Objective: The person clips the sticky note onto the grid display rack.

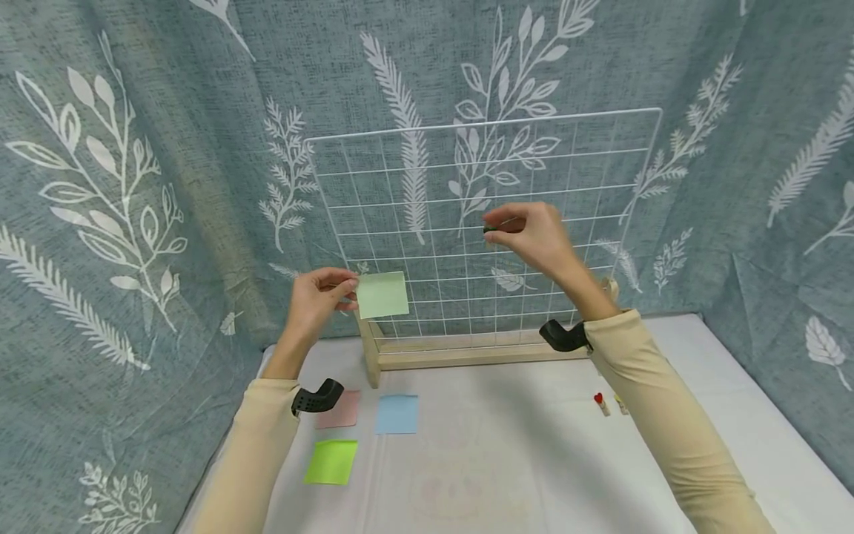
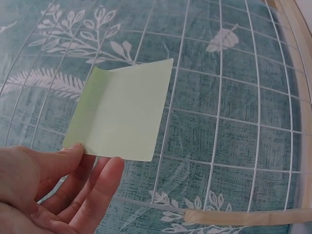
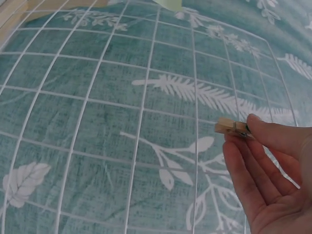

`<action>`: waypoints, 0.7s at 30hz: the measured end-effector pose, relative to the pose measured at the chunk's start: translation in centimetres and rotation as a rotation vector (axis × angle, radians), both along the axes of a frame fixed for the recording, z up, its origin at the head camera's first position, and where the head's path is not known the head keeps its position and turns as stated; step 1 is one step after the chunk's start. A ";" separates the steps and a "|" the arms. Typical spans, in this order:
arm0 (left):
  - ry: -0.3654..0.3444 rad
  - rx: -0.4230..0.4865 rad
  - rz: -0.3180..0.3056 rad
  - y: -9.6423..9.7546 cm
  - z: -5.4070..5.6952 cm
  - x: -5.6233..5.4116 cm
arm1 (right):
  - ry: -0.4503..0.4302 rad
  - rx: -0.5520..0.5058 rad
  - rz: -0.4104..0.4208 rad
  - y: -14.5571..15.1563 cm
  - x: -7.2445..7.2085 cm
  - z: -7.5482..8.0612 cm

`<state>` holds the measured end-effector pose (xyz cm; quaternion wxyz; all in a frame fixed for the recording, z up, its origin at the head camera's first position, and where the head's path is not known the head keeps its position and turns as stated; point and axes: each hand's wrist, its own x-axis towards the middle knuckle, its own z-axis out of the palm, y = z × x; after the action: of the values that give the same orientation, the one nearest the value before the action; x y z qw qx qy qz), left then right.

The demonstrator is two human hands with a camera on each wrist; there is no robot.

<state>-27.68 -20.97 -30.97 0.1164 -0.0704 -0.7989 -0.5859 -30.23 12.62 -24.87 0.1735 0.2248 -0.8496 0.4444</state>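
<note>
My left hand pinches a pale green sticky note by its left edge, in front of the lower left of a white wire grid. In the left wrist view the thumb lies on a lower corner of the note, with fingers behind it. My right hand is raised before the middle of the grid. Between its thumb and fingertips it holds a small wooden clothespin, its jaw end pointing away from the palm; the fingers partly hide its other end.
The grid stands in a wooden base on a white-covered table. Pink, blue and bright green sticky notes lie at the left. A clothespin with a red heart and a yellow-topped one lie at the right. Patterned curtain hangs behind.
</note>
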 end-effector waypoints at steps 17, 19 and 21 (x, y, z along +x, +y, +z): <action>0.027 0.006 0.025 -0.1 2.3 -1.1 | 0.159 0.013 0.051 -2.8 -1.6 2.7; 0.044 0.014 0.028 0.0 2.8 -1.2 | 0.165 -0.002 0.060 -3.2 -1.8 3.1; 0.062 0.011 0.029 0.1 3.2 -1.3 | 0.167 -0.014 0.063 -3.6 -2.0 3.5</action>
<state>-29.00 -20.92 -27.73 0.1500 -0.0762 -0.7927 -0.5860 -32.27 8.99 -21.34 0.2314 0.2866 -0.8214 0.4355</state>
